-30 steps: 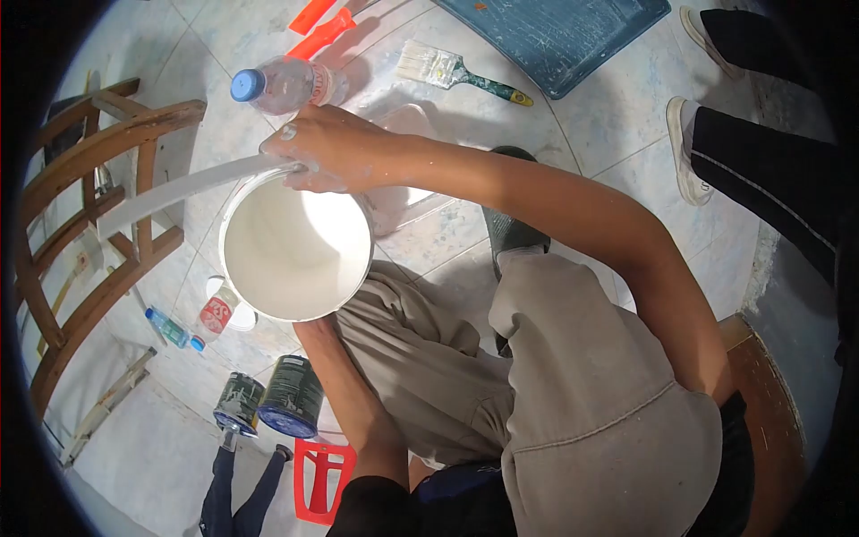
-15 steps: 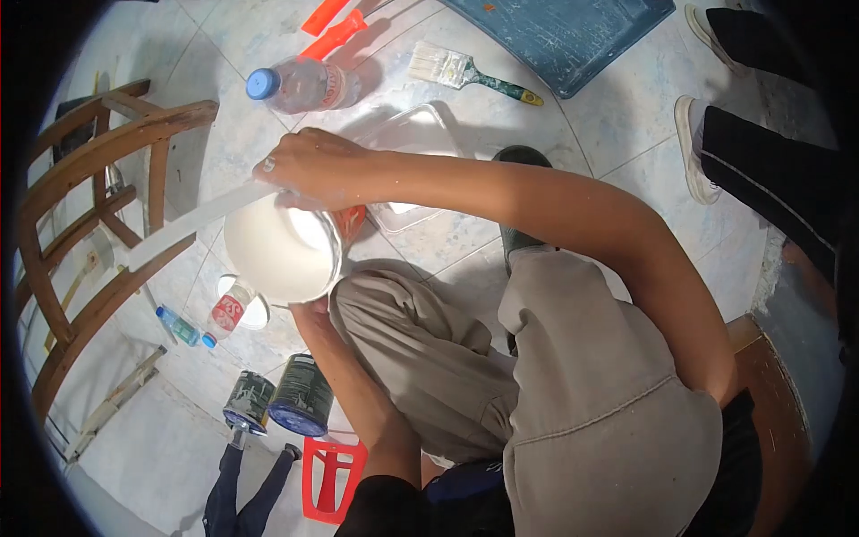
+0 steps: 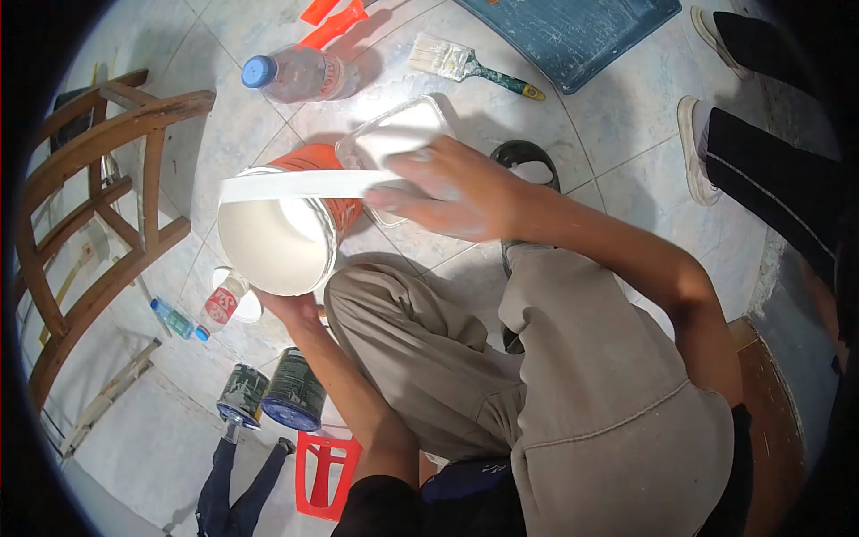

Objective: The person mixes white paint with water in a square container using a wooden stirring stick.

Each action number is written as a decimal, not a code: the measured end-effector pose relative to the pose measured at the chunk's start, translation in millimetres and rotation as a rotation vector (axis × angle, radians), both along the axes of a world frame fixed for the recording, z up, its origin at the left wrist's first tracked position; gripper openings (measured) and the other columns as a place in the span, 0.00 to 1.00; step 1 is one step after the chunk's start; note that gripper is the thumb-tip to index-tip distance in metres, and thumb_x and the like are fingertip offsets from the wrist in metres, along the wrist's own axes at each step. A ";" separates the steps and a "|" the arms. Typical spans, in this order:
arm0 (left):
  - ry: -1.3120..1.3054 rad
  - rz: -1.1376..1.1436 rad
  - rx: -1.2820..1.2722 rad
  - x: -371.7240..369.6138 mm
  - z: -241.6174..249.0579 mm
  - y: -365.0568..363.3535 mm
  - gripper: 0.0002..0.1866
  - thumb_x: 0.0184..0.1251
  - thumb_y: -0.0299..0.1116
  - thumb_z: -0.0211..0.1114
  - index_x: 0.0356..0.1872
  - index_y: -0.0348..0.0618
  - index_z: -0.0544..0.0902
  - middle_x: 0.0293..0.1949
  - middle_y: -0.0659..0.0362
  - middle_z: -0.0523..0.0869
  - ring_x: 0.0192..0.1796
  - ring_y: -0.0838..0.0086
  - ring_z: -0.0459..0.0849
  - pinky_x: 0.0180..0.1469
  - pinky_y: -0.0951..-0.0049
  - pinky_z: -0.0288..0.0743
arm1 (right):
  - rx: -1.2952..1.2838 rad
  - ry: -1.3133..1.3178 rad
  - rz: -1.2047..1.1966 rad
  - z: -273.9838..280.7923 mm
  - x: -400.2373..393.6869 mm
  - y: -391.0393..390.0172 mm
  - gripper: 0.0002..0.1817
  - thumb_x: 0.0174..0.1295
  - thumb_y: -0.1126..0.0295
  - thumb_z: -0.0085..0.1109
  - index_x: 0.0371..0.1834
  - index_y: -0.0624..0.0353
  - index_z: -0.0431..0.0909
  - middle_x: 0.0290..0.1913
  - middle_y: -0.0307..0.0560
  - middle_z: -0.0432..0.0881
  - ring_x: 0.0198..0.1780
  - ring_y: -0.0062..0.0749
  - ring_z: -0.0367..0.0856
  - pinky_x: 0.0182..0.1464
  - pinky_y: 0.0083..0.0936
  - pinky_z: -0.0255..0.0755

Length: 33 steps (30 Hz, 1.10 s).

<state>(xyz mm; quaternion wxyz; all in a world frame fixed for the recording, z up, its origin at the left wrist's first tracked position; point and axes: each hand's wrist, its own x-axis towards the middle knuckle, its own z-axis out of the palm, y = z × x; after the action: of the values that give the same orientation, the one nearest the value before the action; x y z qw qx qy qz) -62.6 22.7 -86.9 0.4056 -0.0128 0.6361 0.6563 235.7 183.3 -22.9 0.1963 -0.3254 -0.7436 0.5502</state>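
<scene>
An orange and white paint bucket point(image 3: 342, 204) is tilted, its mouth toward me, with white paint point(image 3: 268, 246) coating the inside. My left hand point(image 3: 291, 307) supports it at its lower rim, with the fingers partly hidden. Across the upper rim lies a flat white stick point(image 3: 295, 185), its right end in my right hand point(image 3: 452, 192). That hand is blurred and closed around the end, with white smears on its skin. A clear plastic tub point(image 3: 432, 112) with white in it sits behind the bucket, partly covered by the hand.
A paintbrush point(image 3: 474, 69), a large water bottle point(image 3: 304, 73) and a blue-grey tray point(image 3: 573, 36) lie beyond. A wooden chair point(image 3: 107, 197) stands left. Two paint cans point(image 3: 295, 394), smaller bottles point(image 3: 219, 304) and a red plastic piece point(image 3: 324, 474) are lower left. Other people's feet point(image 3: 702, 148) show.
My right hand has moved right from above the bucket, drawing the white stick across its rim. The stick was slanting down left past the bucket. My left hand stays at the bucket.
</scene>
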 end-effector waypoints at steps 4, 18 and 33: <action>1.100 -0.710 -0.324 -35.8 14.0 0.2 0.24 0.81 0.42 0.51 0.64 0.30 0.73 0.59 0.45 0.80 0.59 0.57 0.82 0.61 0.58 0.76 | -0.142 0.012 -0.043 -1.1 50.3 -27.8 0.16 0.74 0.62 0.51 0.39 0.66 0.78 0.29 0.60 0.79 0.32 0.52 0.80 0.37 0.42 0.69; 0.610 -0.467 -0.357 -57.8 48.9 16.0 0.21 0.80 0.36 0.55 0.68 0.41 0.76 0.60 0.54 0.83 0.59 0.71 0.83 0.58 0.67 0.79 | -0.339 -0.137 0.057 -30.6 71.6 -43.6 0.14 0.72 0.67 0.55 0.48 0.70 0.78 0.40 0.63 0.83 0.40 0.48 0.83 0.45 0.38 0.73; 0.497 -0.160 -0.471 -34.7 61.6 -22.2 0.25 0.74 0.36 0.61 0.70 0.51 0.69 0.61 0.51 0.77 0.52 0.59 0.83 0.50 0.61 0.81 | -0.913 0.185 0.244 -73.0 -63.3 -76.9 0.16 0.71 0.63 0.62 0.41 0.70 0.79 0.27 0.46 0.84 0.24 0.24 0.84 0.25 0.23 0.77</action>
<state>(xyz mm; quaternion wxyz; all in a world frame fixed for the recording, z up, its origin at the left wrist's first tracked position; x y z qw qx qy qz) -97.3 0.6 -25.3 0.2745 0.1041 0.8484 0.4405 172.4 106.4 -96.0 0.0329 -0.2383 -0.4380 0.8662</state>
